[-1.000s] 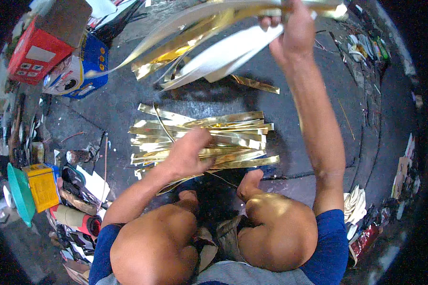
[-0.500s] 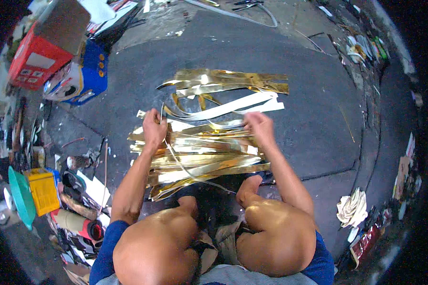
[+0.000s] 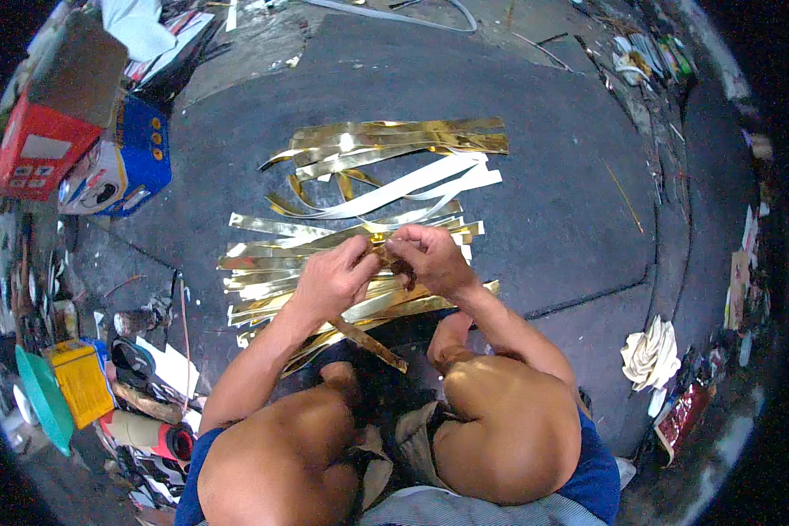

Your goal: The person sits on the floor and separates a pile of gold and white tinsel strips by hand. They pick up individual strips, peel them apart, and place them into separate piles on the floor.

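At far left, red box [image 3: 48,149] standing. Mid-view, gold strips [image 3: 373,305] lying piled on dark floor [image 3: 570,210]; over them I'm seeing left hand [image 3: 335,276], then right hand [image 3: 436,261], bunching fingertips close together, any pinched strip unclear to me.

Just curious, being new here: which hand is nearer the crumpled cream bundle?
The right hand. It is over the gold strips, to the left of and farther forward than the crumpled cream bundle; the left hand is also over the strips, farther left.
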`<state>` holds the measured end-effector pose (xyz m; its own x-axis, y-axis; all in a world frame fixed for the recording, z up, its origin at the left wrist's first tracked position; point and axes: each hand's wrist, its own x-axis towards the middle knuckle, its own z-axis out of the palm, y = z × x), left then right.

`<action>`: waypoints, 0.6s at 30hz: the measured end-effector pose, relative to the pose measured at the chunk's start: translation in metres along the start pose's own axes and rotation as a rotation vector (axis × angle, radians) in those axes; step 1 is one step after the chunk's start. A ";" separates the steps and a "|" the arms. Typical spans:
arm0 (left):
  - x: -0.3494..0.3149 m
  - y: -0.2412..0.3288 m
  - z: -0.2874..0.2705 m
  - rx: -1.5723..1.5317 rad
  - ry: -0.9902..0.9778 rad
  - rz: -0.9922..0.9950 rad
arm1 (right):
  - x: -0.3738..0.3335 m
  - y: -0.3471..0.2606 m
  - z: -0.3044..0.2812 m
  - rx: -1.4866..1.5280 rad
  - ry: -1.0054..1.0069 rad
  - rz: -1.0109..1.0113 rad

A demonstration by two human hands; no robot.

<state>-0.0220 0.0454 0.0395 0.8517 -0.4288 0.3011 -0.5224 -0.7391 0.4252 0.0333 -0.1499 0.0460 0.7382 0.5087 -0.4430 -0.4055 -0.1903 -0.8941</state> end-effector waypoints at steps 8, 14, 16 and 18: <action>0.009 0.030 -0.001 -0.445 0.094 -0.703 | -0.007 0.027 0.011 0.491 -0.196 0.139; 0.017 0.032 -0.006 -0.329 -0.012 -0.641 | -0.008 0.039 0.010 0.642 -0.080 0.106; 0.014 0.030 0.001 -0.492 -0.063 -0.708 | -0.009 0.031 0.009 0.645 -0.095 0.114; 0.015 0.030 0.003 -0.639 -0.071 -0.744 | -0.010 0.028 0.004 0.603 -0.087 0.099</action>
<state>-0.0252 0.0150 0.0541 0.9617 -0.0139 -0.2739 0.2427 -0.4219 0.8736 0.0126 -0.1563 0.0257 0.6447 0.5846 -0.4925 -0.7222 0.2546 -0.6431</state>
